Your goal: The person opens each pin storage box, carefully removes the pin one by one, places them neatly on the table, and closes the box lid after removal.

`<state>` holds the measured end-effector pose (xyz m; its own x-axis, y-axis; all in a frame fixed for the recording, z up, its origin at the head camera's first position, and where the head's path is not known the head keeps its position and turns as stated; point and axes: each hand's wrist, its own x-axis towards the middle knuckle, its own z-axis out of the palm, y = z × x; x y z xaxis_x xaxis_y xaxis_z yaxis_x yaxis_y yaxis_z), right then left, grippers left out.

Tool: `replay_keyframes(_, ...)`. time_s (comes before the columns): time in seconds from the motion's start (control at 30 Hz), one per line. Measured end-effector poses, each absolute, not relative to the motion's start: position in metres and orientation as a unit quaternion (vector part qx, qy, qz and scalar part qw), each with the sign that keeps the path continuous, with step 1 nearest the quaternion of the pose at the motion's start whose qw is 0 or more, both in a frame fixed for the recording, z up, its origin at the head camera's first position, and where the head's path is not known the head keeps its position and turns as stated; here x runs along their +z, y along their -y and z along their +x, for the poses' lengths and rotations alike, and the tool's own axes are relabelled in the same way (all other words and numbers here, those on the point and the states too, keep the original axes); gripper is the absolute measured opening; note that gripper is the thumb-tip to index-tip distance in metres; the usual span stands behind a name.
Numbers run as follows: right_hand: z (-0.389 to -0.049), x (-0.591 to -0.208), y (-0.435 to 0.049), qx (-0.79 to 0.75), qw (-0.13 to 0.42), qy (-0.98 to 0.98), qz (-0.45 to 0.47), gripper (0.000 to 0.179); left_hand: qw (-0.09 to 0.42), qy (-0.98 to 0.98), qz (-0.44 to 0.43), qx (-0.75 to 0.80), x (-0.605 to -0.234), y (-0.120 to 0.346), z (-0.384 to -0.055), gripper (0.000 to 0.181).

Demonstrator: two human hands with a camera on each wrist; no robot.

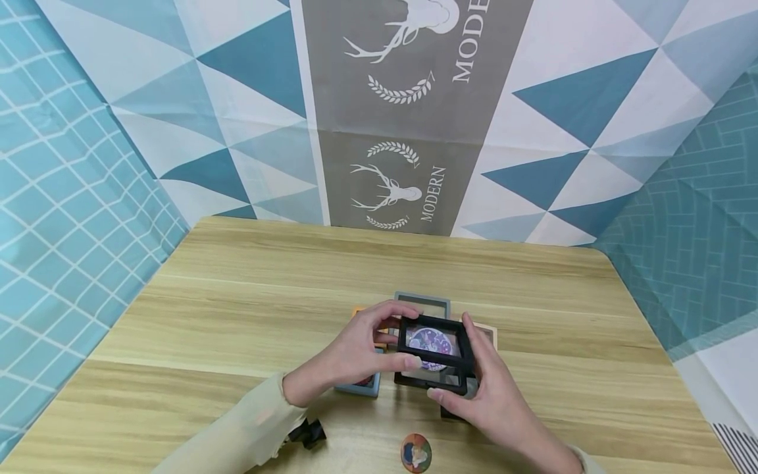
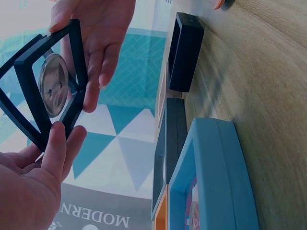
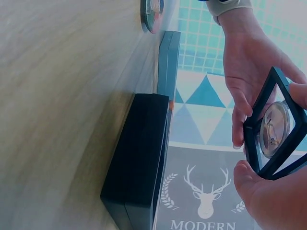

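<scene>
Both hands are at work on an open black frame point(image 1: 438, 359), raised above the worktop point(image 1: 260, 283) a little right of centre. Its two halves stand splayed at an angle. A round purple-and-white disc point(image 1: 429, 341) sits at the upper half; cannot tell whether it is fixed there.

Left hand point(image 1: 364, 349): fingers clamped on the frame's left side, thumb across the near edge, other fingers behind. Right hand point(image 1: 491, 388): fingers clamped on the frame's right side, thumb toward the near edge of the lower half.

Around and below, on the worktop: blue frame point(image 2: 220, 158) beneath the left hand, with a round item inside; orange frame point(image 2: 162, 211) beyond it, partly hidden; grey frame point(image 1: 422, 297) past the far side of the held one; pale frame point(image 1: 495, 337) behind the right hand; second black frame point(image 3: 134, 148) below the right hand. A round picture disc point(image 1: 416, 453) lies flat nearest the person. Small black object point(image 1: 308, 434) just beside the left sleeve point(image 1: 254, 421); identity unclear.

Patterned cloth point(image 1: 385, 118) behind the worktop, with antlered heads and "MODERN".
</scene>
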<state>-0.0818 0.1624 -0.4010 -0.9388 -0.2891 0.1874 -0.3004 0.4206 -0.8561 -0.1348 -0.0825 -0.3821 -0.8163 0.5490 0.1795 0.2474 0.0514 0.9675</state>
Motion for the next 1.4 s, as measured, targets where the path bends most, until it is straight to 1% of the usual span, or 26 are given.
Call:
replay_keyframes(0.2,-0.0817,-0.4,-0.1615,0.52,-0.006,0.838,0.167,0.109,0.124,-0.704,0.269,0.646,-0.3829,0.0842,-0.1364,0.063)
replay_keyframes(0.27,-0.0814,-0.3997,-0.1611,0.523,-0.008,0.836,0.164,0.11,0.122,-0.705,0.262,0.647,-0.3831,0.0849,-0.1368,0.058)
replay_keyframes(0.43,-0.0801,-0.3985,-0.1598,0.521,-0.002,0.836,0.171,0.111,0.107,-0.74,0.233,0.622,-0.3831,0.0857,-0.1376,0.034)
replay_keyframes(0.5,-0.0798,-0.3976,-0.1591,0.522,-0.003,0.835,0.172,0.109,0.095,-0.758,0.224,0.606,-0.3834,0.0853,-0.1381,0.031)
replay_keyframes(0.6,-0.0793,-0.3966,-0.1583,0.524,-0.006,0.834,0.172,0.11,0.076,-0.773,0.221,0.59,-0.3848,0.0849,-0.139,0.034)
replay_keyframes(0.73,-0.0781,-0.3967,-0.1581,0.519,0.0,0.836,0.179,0.115,0.066,-0.776,0.22,0.588,-0.3866,0.0855,-0.1396,0.039)
replay_keyframes(0.9,-0.0777,-0.396,-0.1574,0.512,0.005,0.839,0.185,0.117,0.059,-0.783,0.215,0.58,-0.386,0.0857,-0.1393,0.036)
replay_keyframes(1.17,-0.0749,-0.3914,-0.1559,0.49,-0.008,0.857,0.157,0.122,0.045,-0.787,0.213,0.577,-0.3854,0.0849,-0.1409,0.034)
replay_keyframes(1.4,-0.0737,-0.3919,-0.1552,0.49,-0.004,0.856,0.163,0.124,0.05,-0.782,0.205,0.587,-0.3849,0.0839,-0.1412,0.035)
